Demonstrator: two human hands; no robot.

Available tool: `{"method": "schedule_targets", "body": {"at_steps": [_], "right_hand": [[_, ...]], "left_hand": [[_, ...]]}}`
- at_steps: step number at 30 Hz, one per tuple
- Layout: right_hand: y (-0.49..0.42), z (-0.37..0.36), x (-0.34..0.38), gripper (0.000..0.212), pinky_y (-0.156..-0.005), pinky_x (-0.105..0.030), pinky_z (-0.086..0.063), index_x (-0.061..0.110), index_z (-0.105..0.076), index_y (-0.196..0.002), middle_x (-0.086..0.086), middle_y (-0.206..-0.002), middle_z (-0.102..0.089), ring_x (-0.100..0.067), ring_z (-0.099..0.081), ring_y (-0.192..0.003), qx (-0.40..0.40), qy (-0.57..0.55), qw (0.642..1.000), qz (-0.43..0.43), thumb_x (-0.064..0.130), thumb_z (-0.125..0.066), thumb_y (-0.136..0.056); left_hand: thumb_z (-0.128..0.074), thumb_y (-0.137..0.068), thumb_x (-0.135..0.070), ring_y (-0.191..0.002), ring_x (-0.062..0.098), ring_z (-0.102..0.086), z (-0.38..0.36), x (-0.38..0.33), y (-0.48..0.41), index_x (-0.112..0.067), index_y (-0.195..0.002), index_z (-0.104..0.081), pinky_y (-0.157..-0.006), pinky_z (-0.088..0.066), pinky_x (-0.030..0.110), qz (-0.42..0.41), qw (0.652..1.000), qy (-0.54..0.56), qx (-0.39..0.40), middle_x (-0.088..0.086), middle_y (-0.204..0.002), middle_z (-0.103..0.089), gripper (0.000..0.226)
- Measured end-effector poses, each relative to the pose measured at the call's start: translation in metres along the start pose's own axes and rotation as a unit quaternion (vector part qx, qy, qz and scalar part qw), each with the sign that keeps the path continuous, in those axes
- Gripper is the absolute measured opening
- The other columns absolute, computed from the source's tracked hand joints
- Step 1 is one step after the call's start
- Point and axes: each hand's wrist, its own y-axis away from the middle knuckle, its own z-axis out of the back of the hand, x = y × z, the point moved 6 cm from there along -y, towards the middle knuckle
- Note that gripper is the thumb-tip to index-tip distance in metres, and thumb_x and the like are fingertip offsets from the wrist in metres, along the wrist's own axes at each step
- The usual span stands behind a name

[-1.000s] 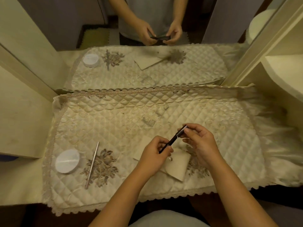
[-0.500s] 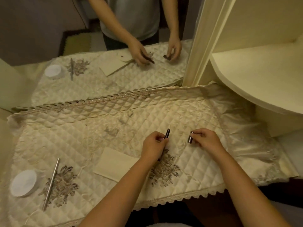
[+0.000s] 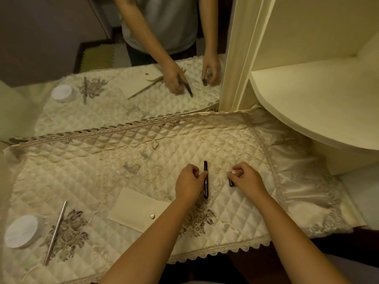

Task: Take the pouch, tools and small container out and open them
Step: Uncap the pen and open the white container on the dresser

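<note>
A slim dark pen-like tool lies lengthwise on the quilted cream cloth that covers the counter, with the left hand curled against it and the thumb and fingertips closed on its middle. Just to the right, apart from the tool, the right hand pinches a short dark cap between thumb and fingers, its lower end touching the cloth. Nearer the person and to the left, partly under the left forearm, a flat beige pouch rests on the cloth with its flap lying open and a metal snap facing up. Further left, a thin silver rod-like tool lies across an embroidered floral motif, and beside it, near the cloth's left edge, stands a small round white container with its lid on. A lace trim borders the cloth along the near edge. At the back of the counter a mirror reflects the hands, the pouch, the rod and the container. To the right, a cream curved shelf juts out above the cloth's corner.
</note>
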Motion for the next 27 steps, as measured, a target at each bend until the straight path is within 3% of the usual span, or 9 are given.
{"method": "schedule_targets", "body": {"at_steps": [3, 6, 9, 12, 15, 18, 22, 27], "right_hand": [[0.016, -0.004, 0.023, 0.019, -0.063, -0.015, -0.043, 0.011, -0.059, -0.100, 0.000, -0.079, -0.054, -0.013, -0.052, -0.073, -0.019, -0.057, 0.997, 0.040, 0.019, -0.062, -0.084], [0.034, -0.033, 0.051, 0.012, -0.056, -0.004, -0.041, 0.012, -0.059, -0.097, 0.005, -0.073, -0.053, -0.005, -0.050, -0.068, 0.029, -0.112, 0.991, 0.066, 0.014, -0.060, -0.085], [0.049, -0.077, 0.077, 0.009, -0.068, -0.012, -0.046, 0.018, -0.057, -0.094, 0.005, -0.081, -0.056, -0.010, -0.053, -0.076, 0.113, -0.119, 0.983, 0.079, 0.015, -0.059, -0.086], [0.065, -0.123, 0.098, 0.008, -0.076, -0.029, -0.049, 0.021, -0.059, -0.091, -0.001, -0.082, -0.058, -0.016, -0.057, -0.077, 0.189, -0.093, 0.974, 0.084, 0.016, -0.060, -0.084], [0.080, -0.163, 0.117, 0.010, -0.059, -0.015, -0.050, 0.022, -0.058, -0.084, -0.009, -0.085, -0.062, -0.003, -0.060, -0.059, 0.231, -0.093, 0.964, 0.089, 0.012, -0.061, -0.084], [0.098, -0.203, 0.134, 0.006, -0.047, -0.009, -0.045, 0.015, -0.059, -0.090, -0.009, -0.084, -0.063, -0.009, -0.060, -0.061, 0.258, -0.092, 0.958, 0.079, 0.011, -0.058, -0.085], [0.124, -0.257, 0.152, 0.010, -0.049, -0.007, -0.044, 0.007, -0.060, -0.095, -0.007, -0.080, -0.065, -0.013, -0.059, -0.062, 0.273, -0.094, 0.956, 0.051, 0.010, -0.056, -0.086], [0.149, -0.315, 0.170, 0.006, -0.047, -0.008, -0.043, 0.007, -0.058, -0.092, -0.005, -0.075, -0.063, -0.014, -0.057, -0.060, 0.270, -0.100, 0.958, 0.021, 0.007, -0.055, -0.087]], "left_hand": [[-0.058, -0.085, -0.027, -0.073, 0.015, -0.054, 0.034, 0.008, 0.017, -0.010, -0.099, -0.056, -0.064, -0.043, 0.027, -0.018, 0.999, 0.012, -0.034, 0.001, -0.085, -0.057, 0.021], [-0.057, -0.086, -0.024, -0.077, 0.011, -0.054, 0.083, 0.032, 0.044, -0.012, -0.101, -0.057, -0.060, -0.038, 0.016, -0.035, 0.995, 0.004, -0.097, -0.001, -0.089, -0.058, 0.019], [-0.056, -0.086, -0.022, -0.079, 0.010, -0.054, 0.132, 0.076, 0.075, -0.012, -0.101, -0.058, -0.059, -0.035, 0.010, 0.005, 0.986, 0.010, -0.166, 0.000, -0.092, -0.059, 0.018], [-0.056, -0.086, -0.021, -0.080, 0.011, -0.055, 0.173, 0.125, 0.104, -0.012, -0.101, -0.058, -0.060, -0.037, 0.015, 0.059, 0.973, 0.025, -0.224, 0.000, -0.091, -0.060, 0.018], [-0.055, -0.087, -0.022, -0.085, 0.015, -0.056, 0.210, 0.170, 0.124, -0.012, -0.103, -0.058, -0.070, -0.042, 0.026, 0.112, 0.956, 0.029, -0.270, 0.003, -0.094, -0.061, 0.019], [-0.055, -0.087, -0.024, -0.089, 0.019, -0.057, 0.244, 0.208, 0.130, -0.011, -0.101, -0.059, -0.074, -0.047, 0.033, 0.130, 0.945, 0.001, -0.301, 0.006, -0.098, -0.061, 0.019], [-0.058, -0.084, -0.025, -0.090, 0.023, -0.055, 0.277, 0.250, 0.117, -0.011, -0.101, -0.058, -0.074, -0.048, 0.038, 0.144, 0.950, -0.046, -0.275, 0.008, -0.098, -0.059, 0.022], [-0.059, -0.083, -0.028, -0.088, 0.026, -0.057, 0.288, 0.270, 0.080, -0.010, -0.096, -0.057, -0.072, -0.049, 0.040, 0.088, 0.974, -0.139, -0.156, 0.008, -0.094, -0.060, 0.022]]}}
